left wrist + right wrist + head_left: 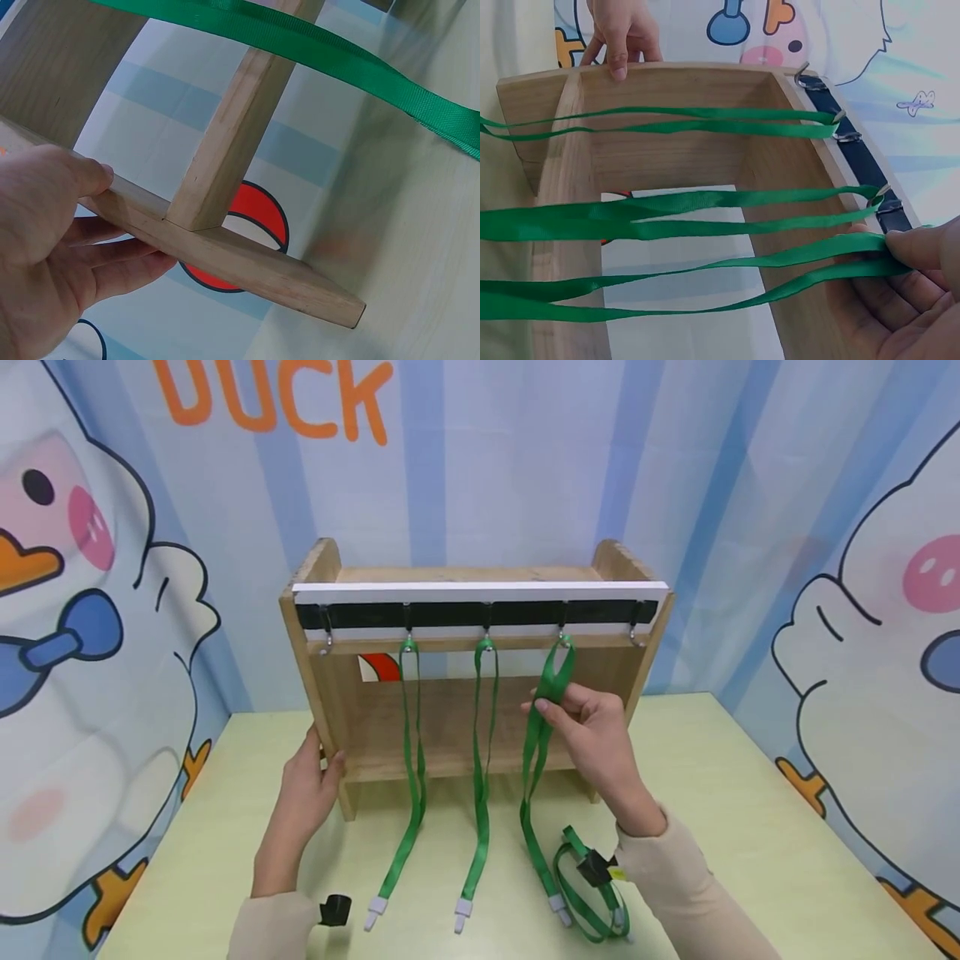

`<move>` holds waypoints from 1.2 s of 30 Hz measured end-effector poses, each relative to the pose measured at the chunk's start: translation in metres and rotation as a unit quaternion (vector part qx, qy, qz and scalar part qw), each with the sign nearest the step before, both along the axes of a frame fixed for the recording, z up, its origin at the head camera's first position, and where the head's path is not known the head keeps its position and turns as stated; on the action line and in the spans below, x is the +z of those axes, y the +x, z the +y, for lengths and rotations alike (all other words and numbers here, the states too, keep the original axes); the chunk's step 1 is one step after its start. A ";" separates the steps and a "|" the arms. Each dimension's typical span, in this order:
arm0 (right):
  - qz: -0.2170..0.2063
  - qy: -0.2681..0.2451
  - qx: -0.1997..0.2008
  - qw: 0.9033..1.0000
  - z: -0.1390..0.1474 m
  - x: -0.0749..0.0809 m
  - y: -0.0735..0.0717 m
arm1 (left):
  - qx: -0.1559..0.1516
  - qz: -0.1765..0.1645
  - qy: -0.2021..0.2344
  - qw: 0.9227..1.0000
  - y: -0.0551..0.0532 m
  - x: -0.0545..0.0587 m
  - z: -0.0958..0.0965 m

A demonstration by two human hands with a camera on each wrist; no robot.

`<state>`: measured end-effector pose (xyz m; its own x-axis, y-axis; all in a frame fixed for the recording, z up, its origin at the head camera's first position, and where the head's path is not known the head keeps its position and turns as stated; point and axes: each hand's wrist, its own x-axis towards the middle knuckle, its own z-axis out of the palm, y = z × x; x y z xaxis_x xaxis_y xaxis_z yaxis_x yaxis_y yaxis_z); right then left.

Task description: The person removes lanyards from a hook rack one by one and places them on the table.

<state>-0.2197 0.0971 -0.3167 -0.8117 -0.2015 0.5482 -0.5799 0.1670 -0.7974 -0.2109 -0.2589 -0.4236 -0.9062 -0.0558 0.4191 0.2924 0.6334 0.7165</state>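
Observation:
A wooden rack (322,668) stands on the table, with hooks along a black strip (450,613) on its front top edge. My left hand (306,785) grips the rack's left side panel (262,277), thumb on the inner face and fingers outside. My right hand (600,739) pinches a green lanyard (536,760) between thumb and fingers, just below its hook, with the loop's top at the hook. The white clip (558,906) of this lanyard hangs low over the table. To its left, two more green lanyards (482,777) (412,777) hang from hooks.
Below my right wrist, another green lanyard (592,931) lies coiled on the table (750,827). The leftmost hook (326,639) and the rightmost hook (636,633) carry nothing. A curtain with duck pictures (517,468) surrounds the table at the back and sides.

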 end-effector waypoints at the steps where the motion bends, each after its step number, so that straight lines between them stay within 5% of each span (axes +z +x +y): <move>1: -0.004 0.001 0.000 1.000 0.000 -0.002 0.001 | 0.000 -0.001 -0.001 1.000 0.000 0.000 0.000; 22: -0.087 0.039 0.029 0.995 0.024 -0.052 0.028 | -0.002 0.010 -0.004 1.000 0.001 0.000 0.002; 36: -0.206 0.055 0.107 0.971 0.041 -0.080 0.042 | 0.006 0.003 -0.004 1.000 0.002 0.002 0.003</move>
<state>-0.1772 0.1381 -0.3966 -0.8908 -0.4286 0.1510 -0.2455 0.1743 -0.9536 -0.2092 -0.2561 -0.4214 -0.9028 -0.0636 0.4254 0.2891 0.6428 0.7094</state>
